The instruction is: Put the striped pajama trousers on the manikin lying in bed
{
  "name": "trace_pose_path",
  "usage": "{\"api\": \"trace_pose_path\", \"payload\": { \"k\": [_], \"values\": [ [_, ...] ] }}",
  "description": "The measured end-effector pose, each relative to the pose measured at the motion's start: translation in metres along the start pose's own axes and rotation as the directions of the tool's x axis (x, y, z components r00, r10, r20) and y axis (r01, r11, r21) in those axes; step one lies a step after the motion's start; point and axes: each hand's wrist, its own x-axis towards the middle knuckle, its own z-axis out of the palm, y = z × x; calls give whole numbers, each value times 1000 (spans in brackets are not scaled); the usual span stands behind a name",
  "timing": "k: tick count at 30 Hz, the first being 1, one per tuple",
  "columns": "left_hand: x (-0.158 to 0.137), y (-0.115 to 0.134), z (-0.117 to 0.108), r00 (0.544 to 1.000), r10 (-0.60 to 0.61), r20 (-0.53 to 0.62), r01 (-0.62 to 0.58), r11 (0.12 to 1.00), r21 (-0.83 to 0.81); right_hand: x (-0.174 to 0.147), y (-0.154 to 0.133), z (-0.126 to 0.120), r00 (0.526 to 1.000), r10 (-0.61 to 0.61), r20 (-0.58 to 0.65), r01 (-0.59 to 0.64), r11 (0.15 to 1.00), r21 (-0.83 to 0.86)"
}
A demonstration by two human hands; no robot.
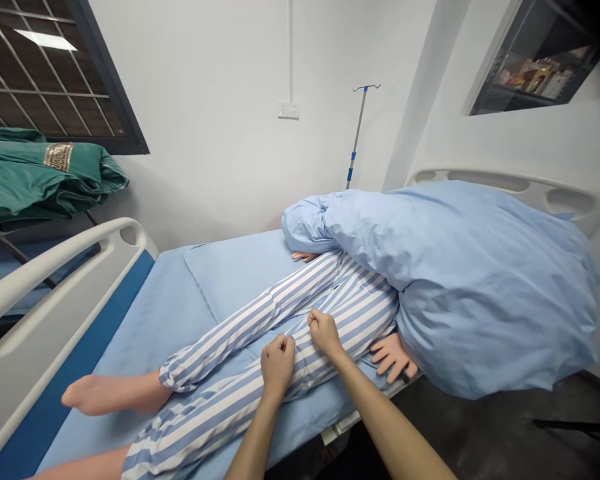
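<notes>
A figure that looks like a care manikin lies on the bed in blue-and-white striped trousers (360, 287). My left hand (278, 363) is closed in a fist over the near leg, around the knee. Further up, at the thigh of the same leg, my right hand (325, 331) is also a fist. No object shows in either fist, and the fabric around them does not look pulled up. The manikin's bare foot (115, 393) rests towards the bed's foot end. Its near hand (394, 357) lies with spread fingers beside the hip.
A bunched light-blue quilt (480, 280) covers the manikin's upper body and overhangs the bed's near side. Bed boards stand at the foot end (105, 267) and head end (510, 180). Behind the bed rises an IV pole (357, 140). Green cloth (45, 173) is piled at left.
</notes>
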Motion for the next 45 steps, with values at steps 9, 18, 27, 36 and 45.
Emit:
{"api": "trace_pose_path", "payload": {
  "k": [9, 18, 27, 36, 45],
  "values": [
    [16, 35, 26, 1000, -5, -6, 4, 964, -266, -1, 7, 3, 997, 45, -57, -39, 994, 99],
    [17, 35, 60, 998, -56, -42, 50, 990, -134, 1, 12, 5, 998, 44, -37, -37, 987, 156],
    [15, 35, 63, 999, 12, -50, -13, 1000, -16, 29, 26, -31, 1000, -1, 10, 0, 1000, 19],
    [19, 43, 67, 998, -41, -57, 38, 998, -45, 23, 44, -36, 1000, -17, 19, 21, 971, -238],
    [25, 77, 86, 997, 45, 65, -19, 932, -362, 26, 48, -40, 1000, 26, 3, -26, 991, -128]
  ]
}}
